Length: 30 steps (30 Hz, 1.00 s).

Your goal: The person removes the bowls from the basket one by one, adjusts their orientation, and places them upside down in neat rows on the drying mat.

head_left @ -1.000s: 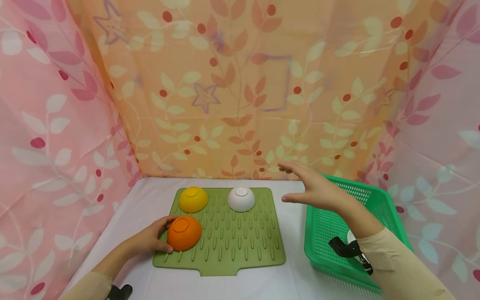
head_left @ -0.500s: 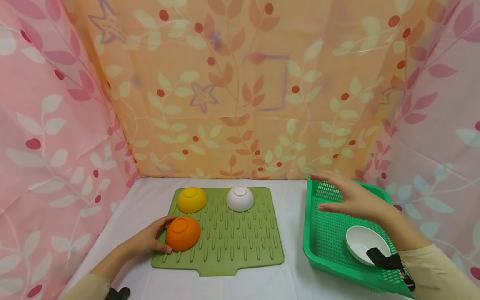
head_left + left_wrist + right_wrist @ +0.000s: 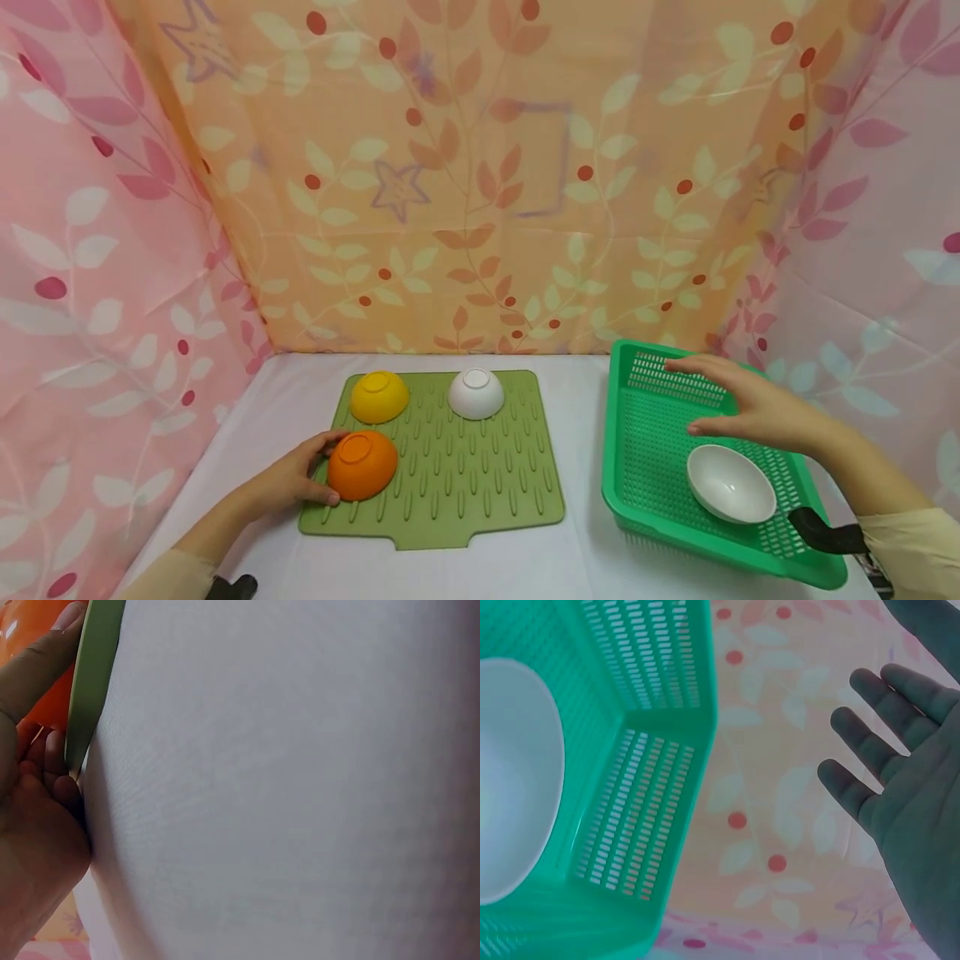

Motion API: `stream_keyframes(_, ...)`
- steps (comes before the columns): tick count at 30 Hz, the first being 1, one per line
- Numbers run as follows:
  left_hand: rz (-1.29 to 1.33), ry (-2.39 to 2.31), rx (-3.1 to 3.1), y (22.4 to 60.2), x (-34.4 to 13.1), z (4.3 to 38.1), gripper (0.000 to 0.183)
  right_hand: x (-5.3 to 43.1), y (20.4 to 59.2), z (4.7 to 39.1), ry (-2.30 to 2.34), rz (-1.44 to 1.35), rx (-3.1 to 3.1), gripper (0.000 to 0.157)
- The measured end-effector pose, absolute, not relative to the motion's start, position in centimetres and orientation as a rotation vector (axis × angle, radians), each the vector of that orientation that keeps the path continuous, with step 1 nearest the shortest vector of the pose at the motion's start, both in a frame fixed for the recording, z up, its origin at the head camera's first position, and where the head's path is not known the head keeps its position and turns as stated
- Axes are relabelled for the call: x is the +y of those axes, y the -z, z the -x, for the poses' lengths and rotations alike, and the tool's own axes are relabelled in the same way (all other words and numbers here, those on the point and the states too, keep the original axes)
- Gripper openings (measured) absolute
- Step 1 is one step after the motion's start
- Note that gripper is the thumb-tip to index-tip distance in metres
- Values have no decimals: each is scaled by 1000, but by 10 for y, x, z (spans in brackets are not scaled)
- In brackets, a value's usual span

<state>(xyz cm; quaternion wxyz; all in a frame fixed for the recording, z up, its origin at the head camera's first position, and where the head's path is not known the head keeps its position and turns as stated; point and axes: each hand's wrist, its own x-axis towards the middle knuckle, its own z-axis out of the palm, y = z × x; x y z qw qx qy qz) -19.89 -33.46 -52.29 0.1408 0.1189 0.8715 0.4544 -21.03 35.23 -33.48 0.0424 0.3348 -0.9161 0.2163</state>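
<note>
An orange bowl (image 3: pixel 362 465) lies upside down at the front left of a green drying mat (image 3: pixel 480 492). My left hand (image 3: pixel 296 479) holds its left side, thumb at the front and fingers behind. Up close in the left wrist view, the thumb (image 3: pixel 45 664) lies against the orange wall beside the mat's edge. Over a green plastic basket (image 3: pixel 611 467) hovers my right hand (image 3: pixel 761 408), its fingers spread from the thumb with nothing between them. Inside the basket a white bowl (image 3: pixel 729 485) sits with its mouth up, just below that hand.
Two more upturned bowls stand along the mat's back edge, a yellow bowl (image 3: pixel 380 397) at left and a white bowl (image 3: pixel 476 393) near the middle. A white cloth (image 3: pixel 577 533) covers the table. Patterned curtains (image 3: pixel 465 167) enclose the back and both sides.
My right hand has moved right and lower, from the gap beside the mat to over the basket, uncovering the white bowl there. The left hand stays at the orange bowl.
</note>
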Motion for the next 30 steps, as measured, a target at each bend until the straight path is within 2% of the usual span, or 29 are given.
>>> stream_keyframes(10, -281, -1315, 2504, 527, -334, 199, 104, 378, 338, 199, -624, -969, -2877, 82)
stream_keyframes(16, -285, -1304, 2512, 524, -335, 199, 103, 393, 355, 197, -680, -884, -3008, 81)
stream_keyframes(23, -315, -1296, 2517, 526, -335, 200, 102, 415, 372, 191, -697, -915, -3121, 77)
stream_keyframes(30, -297, -1289, 2529, 525, -334, 200, 104, 433, 391, 186, -772, -942, -3142, 82)
